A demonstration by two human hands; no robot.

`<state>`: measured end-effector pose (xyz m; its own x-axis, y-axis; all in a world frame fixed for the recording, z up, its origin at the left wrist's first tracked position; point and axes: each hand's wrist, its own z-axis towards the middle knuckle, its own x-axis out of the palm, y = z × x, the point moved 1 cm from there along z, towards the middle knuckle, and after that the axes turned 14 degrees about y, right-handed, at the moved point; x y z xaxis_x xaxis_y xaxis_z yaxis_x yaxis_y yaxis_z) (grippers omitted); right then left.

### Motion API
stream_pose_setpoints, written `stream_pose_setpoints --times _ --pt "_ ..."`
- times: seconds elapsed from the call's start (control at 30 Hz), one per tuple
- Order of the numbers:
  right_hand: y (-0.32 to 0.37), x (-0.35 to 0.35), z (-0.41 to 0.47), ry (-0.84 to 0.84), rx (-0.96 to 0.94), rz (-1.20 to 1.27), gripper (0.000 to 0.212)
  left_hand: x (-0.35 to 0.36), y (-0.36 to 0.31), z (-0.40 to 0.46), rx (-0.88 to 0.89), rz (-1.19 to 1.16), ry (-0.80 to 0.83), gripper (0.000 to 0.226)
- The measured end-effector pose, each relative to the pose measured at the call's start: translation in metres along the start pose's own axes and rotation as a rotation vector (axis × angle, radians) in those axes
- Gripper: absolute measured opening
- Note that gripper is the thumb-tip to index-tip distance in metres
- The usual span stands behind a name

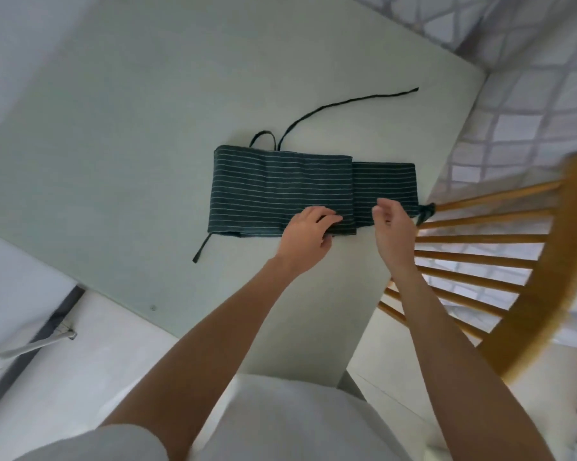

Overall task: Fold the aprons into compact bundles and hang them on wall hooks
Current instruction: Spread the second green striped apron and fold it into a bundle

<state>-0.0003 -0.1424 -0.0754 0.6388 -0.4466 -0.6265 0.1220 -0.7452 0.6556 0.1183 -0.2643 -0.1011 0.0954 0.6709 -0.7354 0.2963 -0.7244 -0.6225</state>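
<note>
Apron (282, 188), dark with thin pale stripes, is lying folded into a long band on the pale table (130, 128). Left hand (308, 239) is resting on its near edge, fingertips tucking into the fold. Right hand (391, 227) is hovering just above, fingers loosely curled, holding nothing.

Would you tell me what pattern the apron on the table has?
Dark green with thin white stripes, shown in the head view: apron.

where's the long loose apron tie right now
In the head view, the long tie trails across the table from the folded apron's far edge toward the right, away from both hands.
</note>
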Motion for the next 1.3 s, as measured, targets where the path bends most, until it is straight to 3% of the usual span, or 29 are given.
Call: stream_pose_setpoints --times 0.07,0.13,0.2,0.3,0.4,0.57,0.7,0.77,0.87,1.03,1.2,1.3 --pt "0.007 0.004 0.015 0.050 -0.016 -0.025 0.034 -0.014 0.015 -0.018 -0.031 0.061 -0.215 0.046" --pt "0.014 0.011 0.029 0.084 -0.003 -0.100 0.038 -0.029 0.038 -0.041 -0.212 0.107 -0.348 0.062" --pt "0.021 0.020 0.038 0.117 0.036 -0.212 0.045 -0.039 0.061 -0.063 -0.444 0.097 -0.375 0.081" --pt "0.028 0.034 0.046 0.130 0.123 -0.342 0.053 -0.042 0.085 -0.082 -0.649 -0.135 -0.314 0.101" --pt "0.035 0.043 0.051 0.119 0.171 -0.362 0.052 -0.042 0.093 -0.086 -0.596 -0.324 -0.311 0.091" --pt "0.040 0.035 0.051 0.059 0.128 -0.259 0.037 -0.043 0.086 -0.081 -0.549 -0.355 -0.473 0.058" --pt "0.007 -0.016 0.046 -0.137 0.135 -0.264 0.031 -0.036 0.089 -0.075 -0.321 0.036 -0.283 0.050" --pt "-0.018 -0.032 0.045 -0.131 0.221 -0.264 0.032 -0.031 0.092 -0.072 -0.243 0.165 -0.188 0.050" --pt "-0.038 -0.036 0.045 -0.065 0.274 -0.287 0.030 -0.027 0.094 -0.068 -0.207 0.162 -0.143 0.050" --pt "-0.035 -0.042 0.053 -0.148 0.228 -0.327 0.024 -0.025 0.095 -0.064 -0.167 0.142 -0.128 0.053" --pt "-0.043 -0.043 0.066 -0.157 0.294 -0.311 0.021 -0.025 0.090 -0.056 -0.059 0.310 0.009 0.063" --pt "-0.039 -0.040 0.068 -0.163 0.283 -0.299 0.024 -0.036 0.095 -0.060 -0.017 0.250 0.109 0.063"
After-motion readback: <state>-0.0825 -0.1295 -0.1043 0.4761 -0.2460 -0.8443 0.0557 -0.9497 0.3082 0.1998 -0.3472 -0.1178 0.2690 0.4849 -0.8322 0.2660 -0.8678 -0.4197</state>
